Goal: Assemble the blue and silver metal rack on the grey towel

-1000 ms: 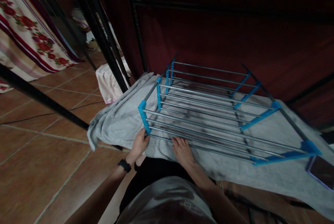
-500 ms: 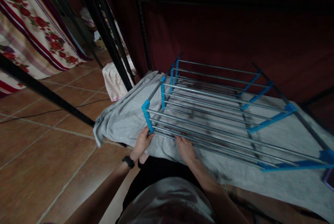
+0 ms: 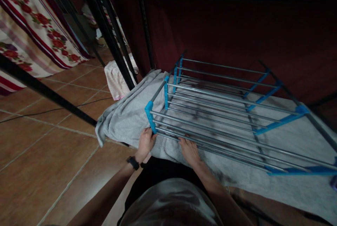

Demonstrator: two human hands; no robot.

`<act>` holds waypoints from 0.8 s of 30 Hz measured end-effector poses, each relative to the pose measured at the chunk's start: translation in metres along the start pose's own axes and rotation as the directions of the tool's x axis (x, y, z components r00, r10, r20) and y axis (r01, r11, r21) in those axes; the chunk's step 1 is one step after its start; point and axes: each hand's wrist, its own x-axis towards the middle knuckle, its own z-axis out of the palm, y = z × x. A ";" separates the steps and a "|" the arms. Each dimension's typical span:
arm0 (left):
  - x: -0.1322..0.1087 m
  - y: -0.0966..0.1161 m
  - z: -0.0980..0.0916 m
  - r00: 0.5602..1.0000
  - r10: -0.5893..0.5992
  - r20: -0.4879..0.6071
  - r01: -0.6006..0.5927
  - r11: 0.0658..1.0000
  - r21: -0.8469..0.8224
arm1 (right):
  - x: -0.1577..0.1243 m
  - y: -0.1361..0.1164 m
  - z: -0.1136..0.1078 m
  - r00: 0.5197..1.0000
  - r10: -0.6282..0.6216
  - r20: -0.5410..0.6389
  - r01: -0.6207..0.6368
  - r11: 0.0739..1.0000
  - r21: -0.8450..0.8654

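My view has turned slightly, so one phone (image 3: 334,182) is now almost out at the right edge. One metal shoe rack (image 3: 226,97), with four blue brackets (image 3: 166,94) per side, stands on one grey blanket (image 3: 129,117). The fingers of my left hand (image 3: 145,145) touch its near-left corner, of my right hand (image 3: 190,151) its near edge; if clenched, I cannot tell.
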 end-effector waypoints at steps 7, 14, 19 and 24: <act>-0.004 0.012 0.002 0.998 -0.054 0.013 0.053 0.996 0.074 | 0.000 0.001 -0.002 0.998 0.023 0.063 -0.023 1.000 -0.007; -0.005 0.015 0.005 0.997 -0.082 0.010 0.081 0.992 0.096 | -0.001 0.002 0.000 0.997 -0.002 0.083 0.004 1.000 -0.019; -0.004 0.014 0.004 0.995 -0.094 0.021 0.092 0.993 0.074 | -0.001 0.002 -0.001 0.994 -0.006 0.109 0.006 1.000 -0.006; -0.004 0.013 0.006 0.993 -0.114 0.007 0.113 0.992 0.053 | 0.000 0.004 0.002 0.994 -0.005 0.112 0.005 1.000 -0.006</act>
